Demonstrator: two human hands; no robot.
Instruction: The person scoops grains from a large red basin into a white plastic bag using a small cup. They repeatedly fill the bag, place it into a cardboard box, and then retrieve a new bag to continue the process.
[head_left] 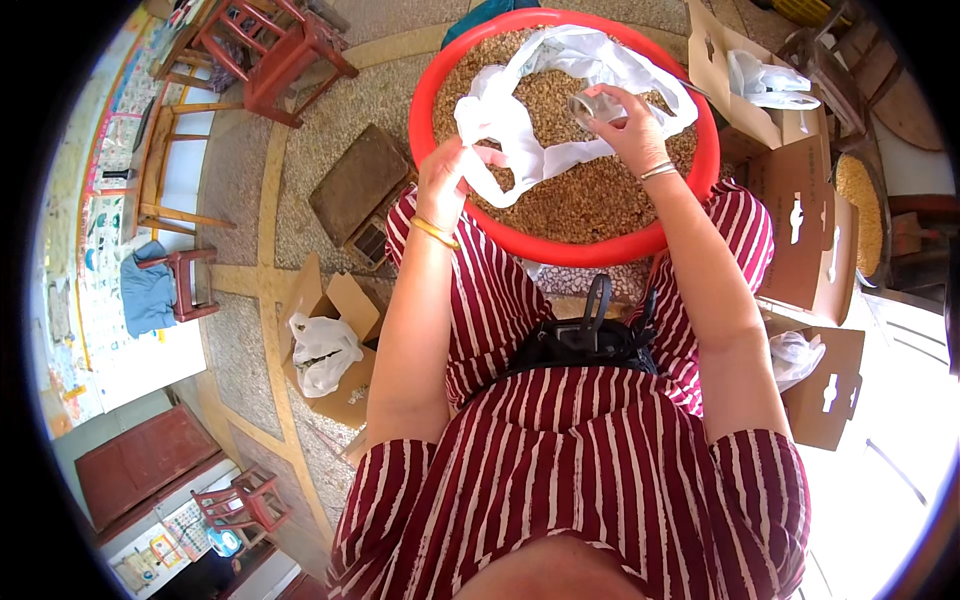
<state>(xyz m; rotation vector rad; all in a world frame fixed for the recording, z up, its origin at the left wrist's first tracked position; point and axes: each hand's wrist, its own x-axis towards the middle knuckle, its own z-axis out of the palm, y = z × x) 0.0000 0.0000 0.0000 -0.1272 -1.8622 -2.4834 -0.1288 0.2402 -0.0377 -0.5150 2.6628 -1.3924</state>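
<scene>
A large red basin (436, 62), filled with small brown nut-like or grain-like pieces (500, 60), stands in front of my knees. Over it a white plastic bag (490, 115) is spread with its mouth open toward me. My left hand (446, 178) pinches the bag's near-left handle. On the other side, my right hand (630, 128) is above the bag's opening, its fingers curled round the rim of a small greyish cup (590, 107). The cup is partly hidden by the fingers, and its contents cannot be made out.
A low wooden stool (360, 180) stands left of the basin. An open cardboard box (345, 385) with a white bag is by my left side; more cardboard boxes (795, 225) line my right. Wooden chairs (275, 75) are at the far left.
</scene>
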